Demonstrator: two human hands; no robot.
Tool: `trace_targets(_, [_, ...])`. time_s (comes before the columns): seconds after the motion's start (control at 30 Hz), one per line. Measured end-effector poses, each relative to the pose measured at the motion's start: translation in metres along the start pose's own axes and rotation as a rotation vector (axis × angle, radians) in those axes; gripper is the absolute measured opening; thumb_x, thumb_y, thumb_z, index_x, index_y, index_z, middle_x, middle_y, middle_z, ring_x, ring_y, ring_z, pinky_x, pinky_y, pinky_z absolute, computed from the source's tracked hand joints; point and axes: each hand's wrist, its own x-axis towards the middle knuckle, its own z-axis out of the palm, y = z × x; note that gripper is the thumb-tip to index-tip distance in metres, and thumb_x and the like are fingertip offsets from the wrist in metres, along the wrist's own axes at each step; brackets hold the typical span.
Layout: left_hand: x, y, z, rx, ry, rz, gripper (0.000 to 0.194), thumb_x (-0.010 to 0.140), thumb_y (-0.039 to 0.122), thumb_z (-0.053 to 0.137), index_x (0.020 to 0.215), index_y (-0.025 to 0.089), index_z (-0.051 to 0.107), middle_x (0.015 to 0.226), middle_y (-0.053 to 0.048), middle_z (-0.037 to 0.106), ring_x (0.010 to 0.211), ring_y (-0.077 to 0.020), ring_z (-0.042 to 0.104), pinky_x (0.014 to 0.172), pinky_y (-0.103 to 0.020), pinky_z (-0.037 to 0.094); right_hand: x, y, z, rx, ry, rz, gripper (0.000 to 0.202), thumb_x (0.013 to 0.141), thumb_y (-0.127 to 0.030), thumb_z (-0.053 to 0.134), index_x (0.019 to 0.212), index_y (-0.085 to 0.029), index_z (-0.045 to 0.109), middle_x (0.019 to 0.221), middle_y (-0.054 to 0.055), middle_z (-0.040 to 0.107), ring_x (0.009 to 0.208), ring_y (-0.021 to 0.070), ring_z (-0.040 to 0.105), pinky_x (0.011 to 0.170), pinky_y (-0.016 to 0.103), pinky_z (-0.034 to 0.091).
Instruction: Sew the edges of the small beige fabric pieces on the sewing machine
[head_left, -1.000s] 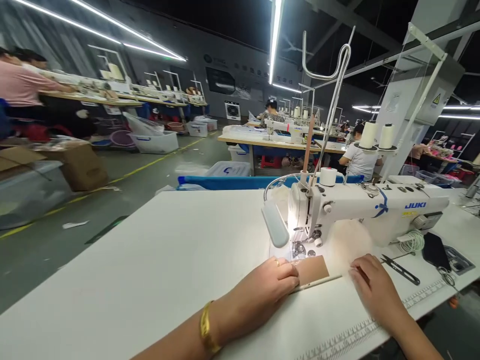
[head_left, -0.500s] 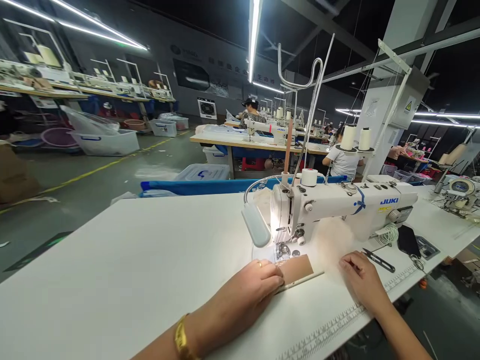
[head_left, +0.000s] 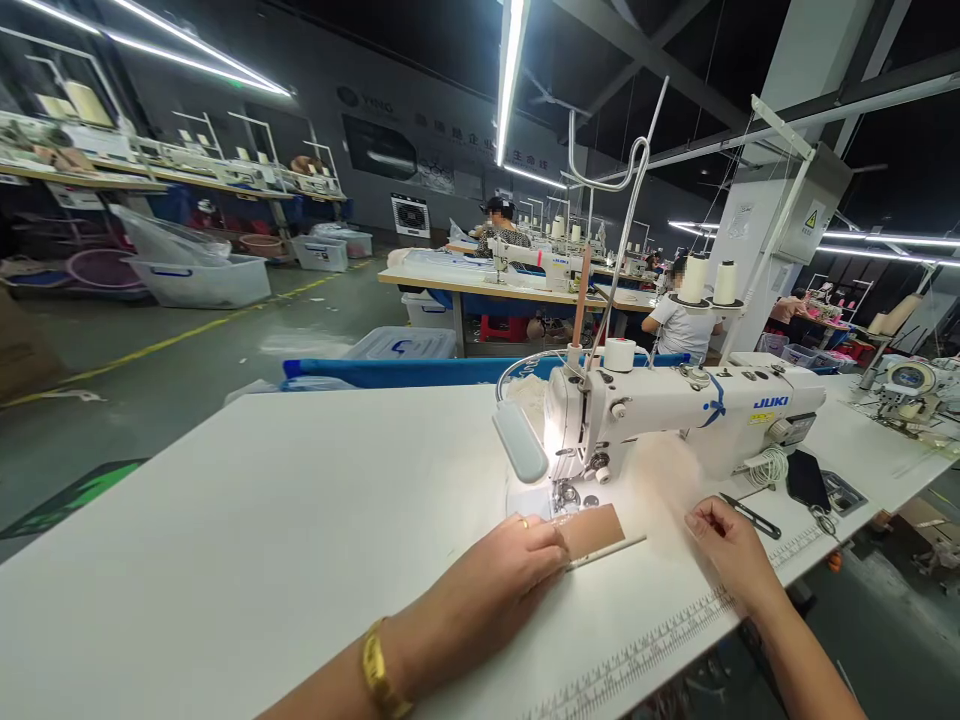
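Under the needle area of a white sewing machine [head_left: 675, 410], my left hand [head_left: 510, 570] lies with fingers bent and together on a flat brown piece [head_left: 596, 530]. A thin pale rod [head_left: 611, 550] sticks out from beneath these fingers, along the brown piece's near edge. To the right, thumb and fingertips of my right hand [head_left: 727, 550] pinch sheer beige fabric [head_left: 664, 485]. This fabric is bunched below the machine arm, and its exact edges are hard to make out. Black thread snips [head_left: 752, 516] lie just beyond my right hand.
A printed ruler strip [head_left: 637, 650] runs along the table's near edge. A black phone [head_left: 808, 480] and a coiled pale cord [head_left: 766, 466] rest by the machine's right end. A grey lamp head [head_left: 520, 442] hangs left of the needle. Co-workers sit at machines behind.
My right hand has shifted slightly right relative to the machine, still pinching the fabric. The left hand stays on the brown piece. The whole view has moved a little.
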Motion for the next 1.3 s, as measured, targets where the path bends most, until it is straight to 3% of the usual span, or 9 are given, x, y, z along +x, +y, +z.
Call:
trace_targets(0.1, [0.001, 0.005, 0.0, -0.119, -0.019, -0.14, 0.032, 0.105, 0.025, 0.04, 0.088, 0.021, 0.067, 0.086, -0.004, 0.069, 0.078, -0.0198, 0.063, 0.071, -0.031, 0.051, -0.004, -0.01, 0.003, -0.013, 0.052, -0.042, 0.039, 0.093, -0.056, 0.058, 0.074, -0.022, 0.061, 0.068, 0.0, 0.057, 0.064, 0.0193, 0.051, 0.061, 0.03, 0.045])
trace_targets(0.2, [0.006, 0.015, 0.003, -0.365, -0.048, -0.483, 0.029, 0.103, 0.044, 0.047, 0.111, 0.023, 0.065, 0.086, -0.003, 0.072, 0.078, -0.0217, 0.068, 0.066, -0.031, 0.052, -0.018, -0.037, 0.023, -0.013, 0.023, -0.13, 0.029, 0.095, -0.048, 0.06, 0.08, -0.023, 0.065, 0.08, 0.004, 0.064, 0.08, 0.0231, 0.058, 0.076, 0.033, 0.048])
trace_targets(0.3, [0.009, 0.023, 0.008, -0.702, -0.097, -0.778, 0.053, 0.093, 0.055, 0.059, 0.133, 0.022, 0.053, 0.086, -0.003, 0.073, 0.08, -0.024, 0.07, 0.06, -0.03, 0.053, -0.04, -0.07, 0.048, 0.025, -0.211, -0.301, 0.024, 0.101, -0.04, 0.055, 0.088, -0.025, 0.069, 0.085, 0.003, 0.07, 0.086, 0.0224, 0.063, 0.08, 0.033, 0.05])
trace_targets(0.37, [0.009, 0.022, 0.009, -0.782, -0.091, -0.839, 0.048, 0.084, 0.041, 0.066, 0.125, 0.02, 0.054, 0.081, -0.001, 0.071, 0.075, -0.0218, 0.069, 0.06, -0.028, 0.052, -0.05, -0.084, 0.057, 0.065, -0.359, -0.407, 0.02, 0.104, -0.037, 0.053, 0.104, -0.027, 0.07, 0.095, 0.004, 0.074, 0.092, 0.022, 0.066, 0.083, 0.034, 0.052])
trace_targets(0.57, [0.001, 0.011, -0.017, -0.519, -0.083, -0.856, 0.022, 0.079, 0.02, 0.051, 0.1, 0.019, 0.057, 0.066, 0.004, 0.059, 0.06, -0.0183, 0.059, 0.054, -0.027, 0.044, -0.049, -0.066, 0.043, -0.001, -0.255, -0.339, 0.021, 0.105, -0.034, 0.05, 0.106, -0.025, 0.069, 0.102, 0.007, 0.073, 0.099, 0.0238, 0.067, 0.086, 0.036, 0.055])
trace_targets(0.7, [0.002, 0.022, -0.026, -0.188, 0.034, -0.583, 0.015, 0.091, 0.024, 0.049, 0.087, 0.019, 0.063, 0.082, -0.003, 0.065, 0.071, -0.0187, 0.06, 0.064, -0.03, 0.045, -0.054, -0.046, 0.03, -0.128, -0.256, -0.419, 0.019, 0.106, -0.03, 0.049, 0.109, -0.025, 0.067, 0.099, 0.008, 0.07, 0.094, 0.0253, 0.064, 0.081, 0.04, 0.055])
trace_targets(0.87, [0.004, 0.038, -0.01, -0.187, -0.254, -0.297, 0.015, 0.084, 0.025, 0.075, 0.098, 0.022, 0.071, 0.107, -0.006, 0.068, 0.103, -0.0277, 0.062, 0.087, -0.04, 0.048, -0.067, -0.039, 0.025, -0.219, -0.282, -0.454, 0.015, 0.105, -0.023, 0.05, 0.114, -0.026, 0.062, 0.101, 0.007, 0.067, 0.095, 0.0253, 0.061, 0.081, 0.041, 0.054])
trace_targets(1.13, [-0.002, 0.017, -0.04, -0.013, -0.37, -0.433, 0.013, 0.081, 0.014, 0.063, 0.091, 0.019, 0.07, 0.098, -0.006, 0.066, 0.09, -0.0245, 0.059, 0.077, -0.035, 0.046, -0.068, -0.044, 0.037, -0.257, -0.361, -0.481, 0.013, 0.103, -0.019, 0.053, 0.109, -0.024, 0.063, 0.1, 0.007, 0.062, 0.092, 0.0253, 0.058, 0.079, 0.04, 0.052])
trace_targets(1.3, [0.001, 0.019, -0.029, -0.028, -0.309, -0.433, 0.012, 0.086, 0.022, 0.069, 0.098, 0.019, 0.07, 0.098, -0.006, 0.067, 0.09, -0.0245, 0.059, 0.077, -0.035, 0.044, -0.063, -0.054, 0.05, -0.216, -0.365, -0.503, 0.021, 0.103, -0.016, 0.052, 0.12, -0.024, 0.06, 0.106, 0.008, 0.061, 0.097, 0.0264, 0.056, 0.081, 0.041, 0.051])
